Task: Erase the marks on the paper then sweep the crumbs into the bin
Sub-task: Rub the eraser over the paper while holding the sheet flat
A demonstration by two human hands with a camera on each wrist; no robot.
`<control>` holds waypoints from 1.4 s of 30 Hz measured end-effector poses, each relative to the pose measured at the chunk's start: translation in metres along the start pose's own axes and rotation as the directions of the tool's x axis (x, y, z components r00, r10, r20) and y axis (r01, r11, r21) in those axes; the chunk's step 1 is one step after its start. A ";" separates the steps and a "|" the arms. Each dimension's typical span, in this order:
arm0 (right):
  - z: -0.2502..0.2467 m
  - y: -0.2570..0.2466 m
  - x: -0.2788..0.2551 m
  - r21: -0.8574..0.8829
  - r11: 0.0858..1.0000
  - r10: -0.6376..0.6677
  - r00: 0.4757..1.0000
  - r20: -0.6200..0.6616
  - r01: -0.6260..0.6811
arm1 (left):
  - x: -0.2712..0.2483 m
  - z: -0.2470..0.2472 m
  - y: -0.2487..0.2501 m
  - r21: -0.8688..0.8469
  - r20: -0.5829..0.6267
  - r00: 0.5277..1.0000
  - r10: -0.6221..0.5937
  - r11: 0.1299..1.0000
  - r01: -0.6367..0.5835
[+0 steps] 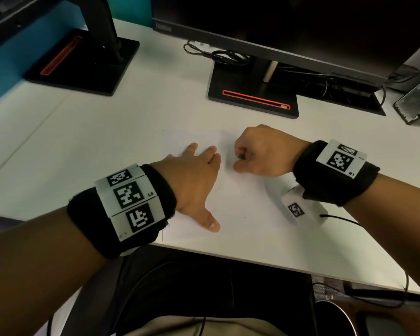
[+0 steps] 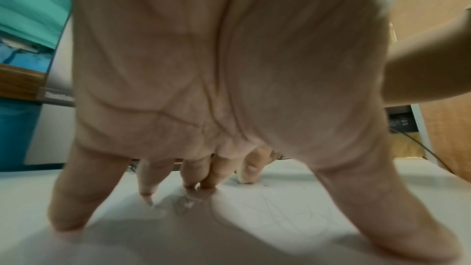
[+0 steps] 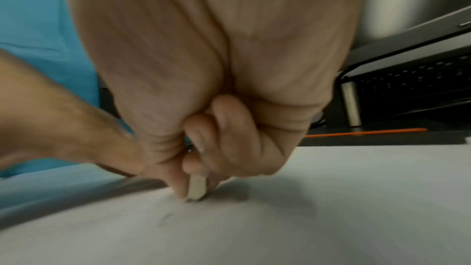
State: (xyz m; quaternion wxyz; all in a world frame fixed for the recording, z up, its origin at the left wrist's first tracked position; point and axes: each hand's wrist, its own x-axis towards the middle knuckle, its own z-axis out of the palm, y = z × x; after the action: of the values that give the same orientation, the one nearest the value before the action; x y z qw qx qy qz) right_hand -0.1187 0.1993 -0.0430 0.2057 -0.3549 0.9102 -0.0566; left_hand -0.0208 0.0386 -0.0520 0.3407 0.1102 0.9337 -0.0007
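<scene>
White desk (image 1: 107,132), paper (image 1: 240,202) centre frame. Left hand (image 1: 194,180) splayed flat, pinning it. Right hand (image 1: 262,154) pinches eraser (image 3: 196,188) against the sheet. Risk: hard rubbing could crease or tear paper beside my fingertips. Bin unseen.

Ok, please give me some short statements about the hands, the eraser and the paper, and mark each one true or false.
1. The left hand lies flat on the paper with fingers spread. True.
2. The right hand holds a pencil. False: it pinches a white eraser.
3. The eraser's tip touches the paper. True.
4. All marks are gone from the paper. False: faint scribbles remain near the left hand.
5. The two monitor stands are behind the paper. True.
6. The left hand grips the eraser. False: it holds nothing.
</scene>
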 end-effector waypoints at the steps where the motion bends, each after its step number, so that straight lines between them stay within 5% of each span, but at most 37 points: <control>1: 0.003 -0.003 -0.001 0.000 1.000 -0.026 0.999 0.026 0.026 | 0.001 0.000 0.000 -0.003 -0.002 1.000 0.002 1.000 -0.002; 12: 0.005 -0.007 0.004 0.057 0.997 -0.048 0.995 0.092 0.043 | 0.002 0.001 -0.001 -0.011 -0.014 1.000 -0.002 1.000 0.002; 24: -0.002 0.000 0.017 0.060 0.997 0.047 0.999 -0.006 -0.046 | 0.003 0.002 -0.004 -0.062 0.010 0.993 -0.119 0.991 0.120; 28: 0.008 -0.011 0.011 0.086 0.996 -0.022 0.996 0.083 0.015 | 0.004 0.003 -0.004 -0.033 0.003 0.993 -0.122 0.992 0.122; 33: -0.006 0.004 0.018 0.079 0.993 0.092 0.996 -0.003 -0.091 | 0.003 0.001 -0.003 -0.013 0.009 0.991 -0.132 0.991 0.132; 38: 0.002 0.004 0.011 0.161 0.984 0.062 0.994 0.086 -0.075 | 0.004 0.001 -0.004 -0.016 0.009 0.991 -0.131 0.991 0.131; 42: -0.012 0.019 0.015 0.102 0.984 0.145 0.989 -0.015 -0.143 | 0.003 0.001 -0.004 -0.010 0.010 0.991 -0.131 0.991 0.131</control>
State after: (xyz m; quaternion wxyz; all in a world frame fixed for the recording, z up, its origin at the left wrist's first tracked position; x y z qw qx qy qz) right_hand -0.1453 0.2029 -0.0419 0.2166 -0.2766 0.9318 -0.0915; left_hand -0.0228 0.0354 -0.0550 0.3449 0.0468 0.9373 -0.0187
